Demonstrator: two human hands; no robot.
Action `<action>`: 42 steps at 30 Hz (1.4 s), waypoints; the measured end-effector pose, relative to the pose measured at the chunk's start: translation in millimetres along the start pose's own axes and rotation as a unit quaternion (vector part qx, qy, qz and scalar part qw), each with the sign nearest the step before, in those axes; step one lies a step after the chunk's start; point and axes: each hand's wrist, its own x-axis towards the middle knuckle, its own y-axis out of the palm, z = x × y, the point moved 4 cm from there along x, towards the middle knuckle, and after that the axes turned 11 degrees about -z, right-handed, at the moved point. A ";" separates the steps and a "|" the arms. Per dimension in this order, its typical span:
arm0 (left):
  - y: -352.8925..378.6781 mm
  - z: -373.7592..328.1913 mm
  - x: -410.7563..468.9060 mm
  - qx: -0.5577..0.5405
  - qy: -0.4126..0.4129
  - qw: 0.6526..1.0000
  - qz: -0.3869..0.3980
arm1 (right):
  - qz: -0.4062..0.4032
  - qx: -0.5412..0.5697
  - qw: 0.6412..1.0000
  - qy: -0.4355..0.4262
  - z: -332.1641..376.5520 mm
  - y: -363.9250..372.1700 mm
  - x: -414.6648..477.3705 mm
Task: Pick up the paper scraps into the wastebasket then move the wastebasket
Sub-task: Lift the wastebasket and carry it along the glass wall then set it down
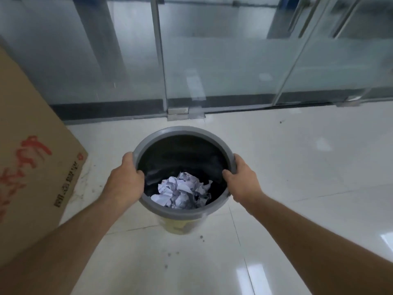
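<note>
I've got my left hand (125, 177) and right hand (240, 177) clamped on opposite sides of the wastebasket (170, 211) rim, thumbs inside, balanced for carrying the paper scraps (182, 191).

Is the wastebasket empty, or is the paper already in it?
Not empty. Crumpled white paper scraps lie at the bottom of the wastebasket, filling only a small part; both hands grip its rim.

paper scraps (182, 192) in wastebasket (170, 132), box (32, 145) (left)
</note>
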 end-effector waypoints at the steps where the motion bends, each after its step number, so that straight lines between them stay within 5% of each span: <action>1: -39.7 -28.2 -1.4 -0.006 0.010 1.000 -0.007 | -0.005 0.008 1.000 -0.007 37.6 -26.0 -4.6; 11: -410.2 -296.3 -42.1 -0.029 0.076 0.992 -0.091 | -0.055 0.050 0.992 -0.104 400.1 -311.3 -50.8; 18: -562.5 -403.8 -89.8 -0.067 0.136 0.972 -0.178 | -0.112 0.093 0.973 -0.178 536.6 -448.5 -101.7; 30: -598.6 -462.1 -135.1 -0.078 0.165 0.971 -0.153 | -0.123 0.139 0.972 -0.147 536.2 -515.3 -142.0; 42: -441.6 -592.4 -209.2 -0.109 0.284 0.952 0.038 | -0.313 0.086 0.946 0.004 377.9 -664.9 -172.0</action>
